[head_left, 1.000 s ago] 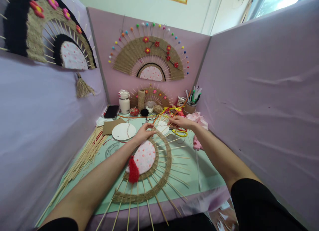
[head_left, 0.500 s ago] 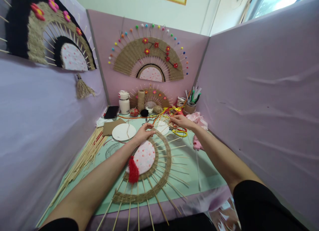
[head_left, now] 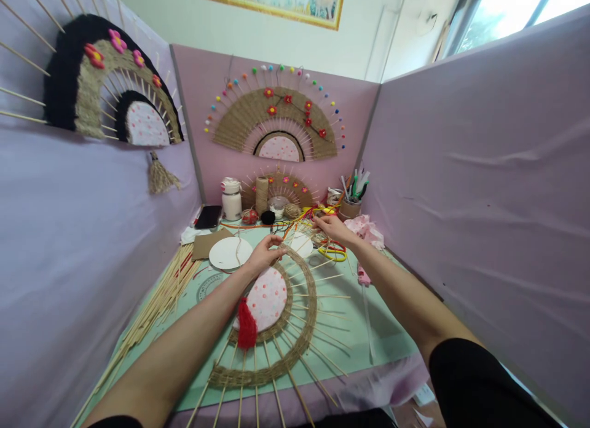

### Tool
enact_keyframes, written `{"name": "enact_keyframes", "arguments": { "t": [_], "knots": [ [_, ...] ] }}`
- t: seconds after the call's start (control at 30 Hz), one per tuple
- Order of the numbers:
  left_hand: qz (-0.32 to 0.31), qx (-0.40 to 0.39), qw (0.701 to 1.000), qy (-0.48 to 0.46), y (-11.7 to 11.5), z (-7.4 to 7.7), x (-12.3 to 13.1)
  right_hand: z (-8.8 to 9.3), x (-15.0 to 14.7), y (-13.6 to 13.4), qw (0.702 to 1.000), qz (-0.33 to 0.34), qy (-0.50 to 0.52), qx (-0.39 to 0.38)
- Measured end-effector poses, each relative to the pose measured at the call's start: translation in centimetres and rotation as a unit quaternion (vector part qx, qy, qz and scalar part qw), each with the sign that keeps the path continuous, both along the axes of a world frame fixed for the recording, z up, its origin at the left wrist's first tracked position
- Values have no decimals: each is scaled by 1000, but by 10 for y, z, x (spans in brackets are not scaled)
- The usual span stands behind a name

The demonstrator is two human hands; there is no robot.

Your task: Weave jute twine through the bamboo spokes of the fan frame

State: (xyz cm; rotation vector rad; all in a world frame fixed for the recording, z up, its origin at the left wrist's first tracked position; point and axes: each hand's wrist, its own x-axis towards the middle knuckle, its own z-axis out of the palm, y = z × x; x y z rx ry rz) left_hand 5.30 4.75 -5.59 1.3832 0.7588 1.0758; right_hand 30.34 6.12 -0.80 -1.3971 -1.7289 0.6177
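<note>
A half-round fan (head_left: 310, 320) of thin sticks woven with brown twine lies tilted on the table, its spread sticks pointing right and toward me. At its centre is a white panel with pink dots (head_left: 270, 296); a red tassel (head_left: 247, 325) lies over the panel's lower edge. My left hand (head_left: 268, 253) is closed on the far end of the woven band, thumb and fingers pinching it. Farther right, my right hand (head_left: 332, 227) is closed in a pinch on what looks like a thin strand of twine; its fingertips partly hide it.
Loose sticks (head_left: 159, 305) lie along the left side. White discs, coloured cords (head_left: 335, 254), yarn balls, a white bottle (head_left: 231, 199), a phone (head_left: 209, 217) and a tool holder (head_left: 350, 208) stand or lie farther back. Finished fans (head_left: 276, 111) hang on the partitions. A pink glue gun (head_left: 364, 274) lies right.
The camera view has tilted up slightly, so everything sits a little lower. Both hands keep nearly the same places and grips over the fan.
</note>
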Motion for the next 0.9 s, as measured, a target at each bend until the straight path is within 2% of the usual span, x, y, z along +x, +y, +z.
{"name": "enact_keyframes", "arguments": {
  "t": [0.2, 0.27, 0.33, 0.43, 0.53, 0.63, 0.73, 0.9],
  "knots": [
    [15, -2, 1000, -10, 0, 4, -4, 9, -2, -13, 999, 38, 15, 0],
    [17, -10, 1000, -23, 0, 7, -5, 7, 1, -17, 998, 59, 28, -22],
    [9, -20, 999, -31, 1, 10, -7, 3, 3, -17, 991, 78, 83, -64],
    [-1, -30, 998, -53, 0, 16, -10, -2, 3, -16, 959, 110, 214, -149],
    [-1, -40, 995, -87, -2, 23, -16, -2, -3, -18, 921, 164, 287, -207],
    [-14, -65, 990, -122, -5, 32, -23, -1, -14, -25, 863, 242, 349, -273],
    [-26, -91, 981, -168, -10, 39, -29, -2, -27, -32, 816, 289, 375, -331],
    [-25, -115, 973, -198, -20, 50, -38, -2, -42, -36, 782, 322, 385, -370]
  ]
}}
